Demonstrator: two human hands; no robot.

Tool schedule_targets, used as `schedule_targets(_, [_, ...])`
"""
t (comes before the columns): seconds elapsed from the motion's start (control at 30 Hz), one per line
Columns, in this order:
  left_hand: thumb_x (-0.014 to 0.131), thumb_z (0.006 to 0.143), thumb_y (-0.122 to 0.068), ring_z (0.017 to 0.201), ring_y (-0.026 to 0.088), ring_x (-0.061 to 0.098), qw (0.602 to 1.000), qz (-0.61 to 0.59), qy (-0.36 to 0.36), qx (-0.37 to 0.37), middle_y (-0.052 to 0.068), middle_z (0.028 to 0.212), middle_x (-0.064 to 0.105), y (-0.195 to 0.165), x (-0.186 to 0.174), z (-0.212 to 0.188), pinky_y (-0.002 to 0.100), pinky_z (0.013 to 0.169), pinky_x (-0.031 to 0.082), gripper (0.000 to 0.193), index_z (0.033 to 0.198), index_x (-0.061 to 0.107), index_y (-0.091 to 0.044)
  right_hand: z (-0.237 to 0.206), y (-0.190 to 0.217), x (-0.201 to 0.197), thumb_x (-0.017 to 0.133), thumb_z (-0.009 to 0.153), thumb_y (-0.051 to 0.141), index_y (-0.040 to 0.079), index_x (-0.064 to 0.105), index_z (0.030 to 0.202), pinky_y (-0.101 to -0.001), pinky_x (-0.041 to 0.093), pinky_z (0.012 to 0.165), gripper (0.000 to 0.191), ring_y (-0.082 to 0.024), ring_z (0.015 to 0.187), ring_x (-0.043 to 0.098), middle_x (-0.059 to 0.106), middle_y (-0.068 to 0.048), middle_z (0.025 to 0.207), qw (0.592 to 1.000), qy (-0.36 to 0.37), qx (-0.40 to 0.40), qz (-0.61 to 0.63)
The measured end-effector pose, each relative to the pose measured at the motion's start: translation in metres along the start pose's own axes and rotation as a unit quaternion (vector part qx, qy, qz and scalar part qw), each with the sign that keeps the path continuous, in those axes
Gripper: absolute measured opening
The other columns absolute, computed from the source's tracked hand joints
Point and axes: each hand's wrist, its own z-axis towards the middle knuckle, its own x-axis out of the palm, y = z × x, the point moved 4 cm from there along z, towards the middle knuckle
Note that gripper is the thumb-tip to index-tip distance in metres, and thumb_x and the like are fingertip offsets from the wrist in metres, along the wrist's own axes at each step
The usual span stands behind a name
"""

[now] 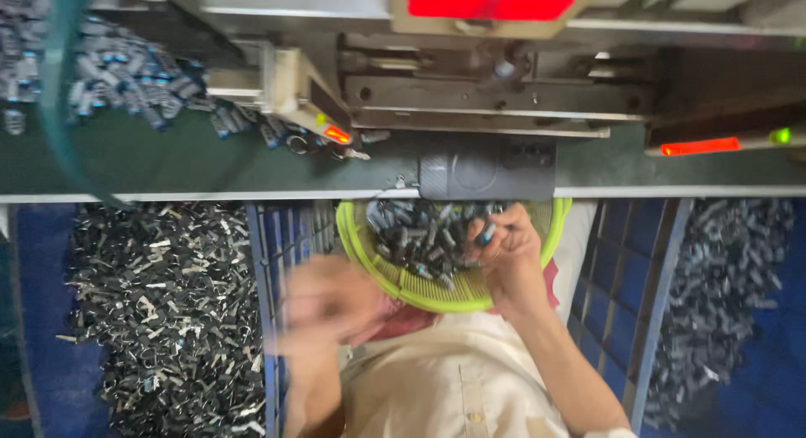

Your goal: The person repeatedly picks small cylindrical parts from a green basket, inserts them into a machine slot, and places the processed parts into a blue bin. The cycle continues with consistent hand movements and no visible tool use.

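The right hand [504, 249] reached into a round yellow-green basket [554, 228] that sat on the person's lap, just under the front edge of the bench [210, 165]. Its fingers were pinched shut around one small dark metal part [485, 234] at the right side of the heap. The basket was filled with many small dark parts [420, 236] piled close together. There was open room only near the basket's near rim, where the weave showed bare.

The left hand [323, 308] was just left of the basket, down by its near edge. It was very blurred, so I cannot tell how far its grip was open or if it held anything.

The top rim of the basket slid under the bench edge, so there was little room to lift there. A dark grey block [487, 171] sat on the bench right above the basket. Behind it stood a big metal machine [495, 94] with red lights [491, 5]. A heap of small silver parts [126, 73] lay on the bench at the far left.

A blue crate [264, 262] stood close on the left with a big pile of dark scraps [168, 312] in it. Another blue crate [663, 270] stood close on the right, with a pile of dark parts [730, 278] past it. The two crates boxed in the lap on both sides.
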Motion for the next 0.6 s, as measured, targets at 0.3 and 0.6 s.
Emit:
schedule_targets(0.3, [0.074, 0.083, -0.012, 0.076, 0.026, 0.073, 0.876, 0.367, -0.053, -0.309, 0.009, 0.086, 0.077, 0.061, -0.026, -0.025, 0.035, 0.068, 0.056, 0.022, 0.103, 0.075, -0.005, 0.056, 0.113, 0.083, 0.067, 0.096, -0.019, 0.006, 0.052, 0.112, -0.0345, 0.059, 0.073, 0.033, -0.022, 0.09, 0.07, 0.073, -0.016, 0.106, 0.842, 0.067, -0.409, -0.346])
schedule_targets(0.6, [0.072, 0.086, -0.013, 0.102, 0.036, 0.059, 0.715, 0.674, 0.091, -0.164, 0.013, 0.101, 0.065, 0.102, -0.001, -0.017, 0.047, 0.087, 0.048, 0.024, 0.109, 0.07, -0.005, 0.1, 0.138, 0.136, 0.067, 0.094, -0.022, 0.001, 0.054, 0.108, -0.0339, 0.058, 0.08, 0.03, -0.026, 0.096, 0.07, 0.073, -0.011, 0.108, 0.667, 0.105, -0.516, -0.527])
